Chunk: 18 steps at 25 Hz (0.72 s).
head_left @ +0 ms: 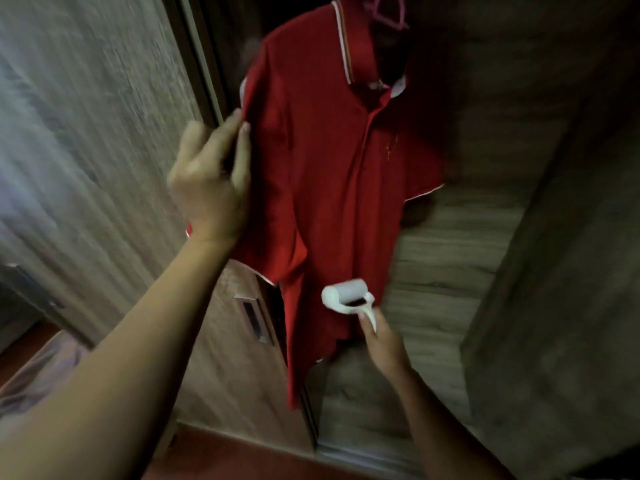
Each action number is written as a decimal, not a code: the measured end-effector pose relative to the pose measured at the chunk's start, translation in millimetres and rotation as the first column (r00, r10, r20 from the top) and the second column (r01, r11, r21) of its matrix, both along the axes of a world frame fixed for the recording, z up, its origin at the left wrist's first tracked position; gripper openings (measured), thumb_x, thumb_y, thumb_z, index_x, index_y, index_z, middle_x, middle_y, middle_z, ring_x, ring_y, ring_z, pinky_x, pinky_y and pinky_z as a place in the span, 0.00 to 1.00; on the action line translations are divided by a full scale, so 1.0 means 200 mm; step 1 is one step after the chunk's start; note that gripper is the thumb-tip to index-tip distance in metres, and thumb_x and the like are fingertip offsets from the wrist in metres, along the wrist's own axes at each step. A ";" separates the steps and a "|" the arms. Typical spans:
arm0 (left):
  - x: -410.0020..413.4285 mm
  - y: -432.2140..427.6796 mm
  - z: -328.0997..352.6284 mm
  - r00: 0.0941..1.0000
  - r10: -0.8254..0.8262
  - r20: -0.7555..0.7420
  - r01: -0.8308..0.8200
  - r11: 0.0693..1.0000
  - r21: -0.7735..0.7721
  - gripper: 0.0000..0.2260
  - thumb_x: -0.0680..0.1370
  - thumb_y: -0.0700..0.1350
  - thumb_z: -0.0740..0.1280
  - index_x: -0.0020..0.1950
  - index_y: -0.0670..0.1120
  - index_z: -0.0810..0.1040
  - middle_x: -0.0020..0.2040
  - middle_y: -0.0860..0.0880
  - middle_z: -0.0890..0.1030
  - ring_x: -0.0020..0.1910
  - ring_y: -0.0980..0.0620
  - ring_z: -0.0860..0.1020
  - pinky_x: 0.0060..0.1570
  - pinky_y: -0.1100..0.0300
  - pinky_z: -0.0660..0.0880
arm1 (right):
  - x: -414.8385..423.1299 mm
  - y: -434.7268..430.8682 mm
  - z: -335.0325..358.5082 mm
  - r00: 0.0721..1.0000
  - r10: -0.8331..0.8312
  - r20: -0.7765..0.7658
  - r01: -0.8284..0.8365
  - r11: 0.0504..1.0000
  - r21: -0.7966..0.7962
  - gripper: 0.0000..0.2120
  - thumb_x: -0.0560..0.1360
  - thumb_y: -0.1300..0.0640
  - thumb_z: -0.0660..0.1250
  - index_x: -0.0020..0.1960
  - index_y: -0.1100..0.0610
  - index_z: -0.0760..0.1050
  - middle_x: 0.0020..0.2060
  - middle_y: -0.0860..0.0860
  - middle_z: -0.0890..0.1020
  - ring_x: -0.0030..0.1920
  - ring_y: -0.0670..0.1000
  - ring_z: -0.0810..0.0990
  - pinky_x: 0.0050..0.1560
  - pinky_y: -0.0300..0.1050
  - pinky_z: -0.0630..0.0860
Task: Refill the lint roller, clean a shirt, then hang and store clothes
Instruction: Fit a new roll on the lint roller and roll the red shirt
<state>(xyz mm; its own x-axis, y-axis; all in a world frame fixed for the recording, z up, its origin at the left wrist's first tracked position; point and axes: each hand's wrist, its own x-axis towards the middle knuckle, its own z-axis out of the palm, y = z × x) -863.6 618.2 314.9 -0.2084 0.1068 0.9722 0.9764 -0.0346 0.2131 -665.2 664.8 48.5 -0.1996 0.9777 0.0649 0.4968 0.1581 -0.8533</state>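
Cleaning step | red polo shirt (332, 174) hangs on pink hanger (388, 12) against wardrobe door (450, 258) | left hand (211, 181) pinches its sleeve edge taut | right hand (384, 341) grips lint roller (346, 294) at lower front | next, likely: roll along fabric, keeping it stretched.

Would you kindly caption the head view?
Left hand steadies hanging red shirt; right hand holds lint roller against it.

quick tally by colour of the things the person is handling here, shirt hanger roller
red: 1, shirt
pink: 1, hanger
white: 1, lint roller
total: 3
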 end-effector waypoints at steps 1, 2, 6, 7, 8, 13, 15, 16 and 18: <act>0.06 -0.02 -0.03 0.999 -0.049 -0.006 0.049 0.999 -0.002 0.09 0.78 0.43 0.66 0.55 0.42 0.82 0.35 0.43 0.74 0.35 0.52 0.71 0.35 0.65 0.64 | 0.05 0.01 0.08 0.999 -0.031 0.009 0.031 0.998 0.047 0.15 0.79 0.49 0.57 0.58 0.58 0.73 0.44 0.59 0.83 0.46 0.60 0.81 0.41 0.48 0.74; 0.12 -0.03 -0.05 0.994 -0.108 -0.024 0.107 0.994 -0.032 0.10 0.78 0.42 0.66 0.55 0.40 0.82 0.34 0.41 0.74 0.35 0.52 0.70 0.35 0.63 0.65 | 0.10 0.01 0.16 0.998 -0.056 0.020 0.054 0.995 0.089 0.16 0.79 0.48 0.56 0.58 0.58 0.72 0.43 0.59 0.83 0.45 0.60 0.81 0.40 0.48 0.73; 0.34 -0.06 -0.20 0.964 -0.264 0.007 0.262 0.954 -0.147 0.14 0.77 0.42 0.66 0.60 0.37 0.78 0.39 0.38 0.77 0.40 0.49 0.74 0.42 0.57 0.70 | 0.35 -0.06 0.38 0.982 -0.186 0.033 0.173 0.956 0.238 0.16 0.79 0.45 0.55 0.61 0.54 0.69 0.41 0.56 0.82 0.41 0.57 0.80 0.39 0.47 0.72; 0.37 -0.05 -0.22 0.963 -0.271 0.000 0.267 0.951 -0.157 0.16 0.77 0.42 0.66 0.62 0.36 0.76 0.40 0.37 0.77 0.42 0.45 0.75 0.44 0.56 0.71 | 0.41 -0.08 0.42 0.973 -0.225 0.039 0.208 0.943 0.261 0.16 0.79 0.45 0.55 0.60 0.53 0.68 0.41 0.56 0.82 0.42 0.57 0.81 0.40 0.49 0.74; 0.41 -0.05 -0.25 0.963 -0.268 -0.027 0.261 0.953 -0.156 0.18 0.76 0.41 0.67 0.64 0.34 0.74 0.42 0.36 0.76 0.43 0.43 0.74 0.47 0.54 0.70 | 0.48 -0.11 0.45 0.964 -0.261 0.046 0.239 0.931 0.276 0.16 0.79 0.44 0.55 0.60 0.54 0.68 0.41 0.57 0.83 0.42 0.59 0.81 0.40 0.50 0.75; 0.77 -0.08 -0.39 0.887 -0.456 -0.077 0.431 0.875 -0.220 0.20 0.77 0.38 0.64 0.67 0.32 0.69 0.50 0.33 0.77 0.50 0.42 0.70 0.56 0.53 0.68 | 0.88 -0.37 0.51 0.897 -0.439 0.053 0.400 0.857 0.324 0.15 0.78 0.46 0.56 0.50 0.59 0.69 0.38 0.60 0.82 0.41 0.64 0.79 0.34 0.47 0.64; 0.98 -0.09 -0.47 0.829 -0.559 -0.030 0.523 0.793 -0.314 0.20 0.77 0.39 0.61 0.67 0.32 0.68 0.53 0.33 0.77 0.52 0.41 0.71 0.58 0.53 0.67 | 1.08 -0.50 0.47 0.853 -0.515 0.083 0.471 0.830 0.300 0.16 0.79 0.46 0.55 0.52 0.60 0.68 0.40 0.61 0.82 0.42 0.65 0.79 0.34 0.47 0.61; 1.09 -0.11 -0.52 0.808 -0.589 -0.009 0.543 0.752 -0.373 0.20 0.77 0.40 0.61 0.67 0.32 0.68 0.53 0.33 0.77 0.53 0.40 0.73 0.58 0.52 0.68 | 1.17 -0.57 0.44 0.834 -0.541 0.105 0.496 0.820 0.284 0.18 0.78 0.44 0.54 0.54 0.58 0.68 0.41 0.61 0.82 0.43 0.64 0.79 0.34 0.47 0.64; 1.34 -0.18 -0.65 0.767 -0.642 0.020 0.568 0.663 -0.488 0.21 0.77 0.43 0.59 0.67 0.32 0.69 0.53 0.34 0.78 0.52 0.37 0.76 0.58 0.52 0.68 | 1.39 -0.73 0.36 0.781 -0.604 0.160 0.560 0.790 0.250 0.20 0.78 0.41 0.51 0.58 0.55 0.67 0.45 0.61 0.82 0.46 0.64 0.80 0.39 0.50 0.73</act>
